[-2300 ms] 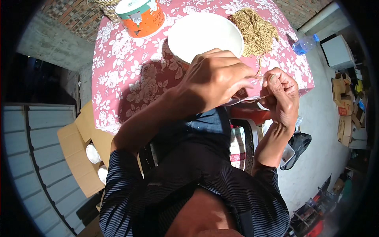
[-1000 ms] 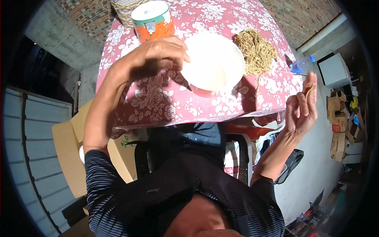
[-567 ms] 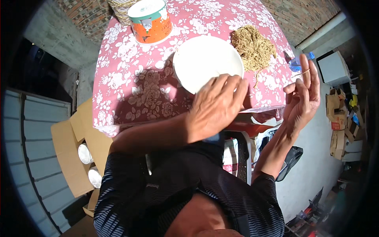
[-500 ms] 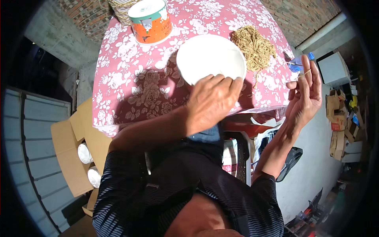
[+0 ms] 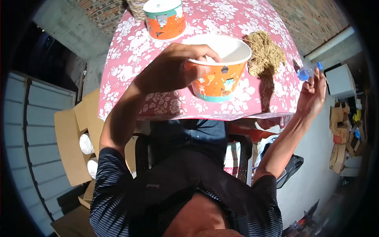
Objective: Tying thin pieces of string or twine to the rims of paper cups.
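My left hand (image 5: 177,65) grips the near-left rim of an orange paper bucket (image 5: 221,81), fingers over the edge into its white inside and thumb against the outer wall. The bucket has cartoon figures and a teal band at its base. It leans on or just above the flowered tablecloth; I cannot tell whether it touches. To the right, my right hand (image 5: 312,94) is raised with fingers bent together, overlapping a clear plastic bottle (image 5: 304,74) with a blue cap behind it. Anything pinched there is too small to see. A tangled heap of tan twine (image 5: 265,54) lies just right of the bucket.
Another orange bucket (image 5: 166,25) stands at the far left, teal band uppermost, beside a woven basket (image 5: 136,8). The pink tablecloth (image 5: 130,59) ends just before my lap. Left below is an open cardboard box (image 5: 69,146) with white round items; more cartons (image 5: 337,118) lie on the right.
My left hand has shifted left onto the bucket's rim, and the bucket has turned so its decorated side shows. The right hand's raised fingers have bent. The view has shifted slightly.
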Demonstrator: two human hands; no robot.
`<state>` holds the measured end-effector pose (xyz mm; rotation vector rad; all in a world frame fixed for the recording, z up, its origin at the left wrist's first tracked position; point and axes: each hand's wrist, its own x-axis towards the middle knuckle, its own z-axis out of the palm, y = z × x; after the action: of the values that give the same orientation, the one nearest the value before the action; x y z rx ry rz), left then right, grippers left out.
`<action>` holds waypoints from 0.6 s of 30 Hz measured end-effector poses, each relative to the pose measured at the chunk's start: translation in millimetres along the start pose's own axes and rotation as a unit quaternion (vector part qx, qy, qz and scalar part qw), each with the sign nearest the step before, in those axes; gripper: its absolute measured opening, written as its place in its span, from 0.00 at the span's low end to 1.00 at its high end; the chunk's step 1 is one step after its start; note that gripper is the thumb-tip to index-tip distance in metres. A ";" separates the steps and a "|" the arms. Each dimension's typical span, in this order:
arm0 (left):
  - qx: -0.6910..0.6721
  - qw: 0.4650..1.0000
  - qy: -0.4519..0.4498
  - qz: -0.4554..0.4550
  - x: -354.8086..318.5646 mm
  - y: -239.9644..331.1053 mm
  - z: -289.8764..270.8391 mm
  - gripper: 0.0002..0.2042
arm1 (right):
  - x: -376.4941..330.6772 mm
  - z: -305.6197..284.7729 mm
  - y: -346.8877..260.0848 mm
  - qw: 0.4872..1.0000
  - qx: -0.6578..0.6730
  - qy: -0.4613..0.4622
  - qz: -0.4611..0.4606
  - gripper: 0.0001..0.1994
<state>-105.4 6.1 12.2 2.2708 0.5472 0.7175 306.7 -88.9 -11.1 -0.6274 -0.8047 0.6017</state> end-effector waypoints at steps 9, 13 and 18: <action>0.046 0.992 0.118 -0.018 0.0 -19.6 8.8 0.15 | -42.6 66.9 1.7 0.981 0.076 -0.096 0.148 0.10; 0.008 0.991 0.108 -0.078 3.2 -2.5 8.1 0.13 | -78.9 116.0 12.4 0.970 -0.142 -0.078 0.181 0.12; -0.001 0.991 0.097 -0.093 5.8 6.4 10.9 0.12 | -109.6 142.8 32.1 0.926 -0.230 -0.205 0.218 0.09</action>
<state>-93.0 -0.2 12.0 2.1265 0.8382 0.8486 124.5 -104.3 -7.6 -1.1529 -1.2294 0.9813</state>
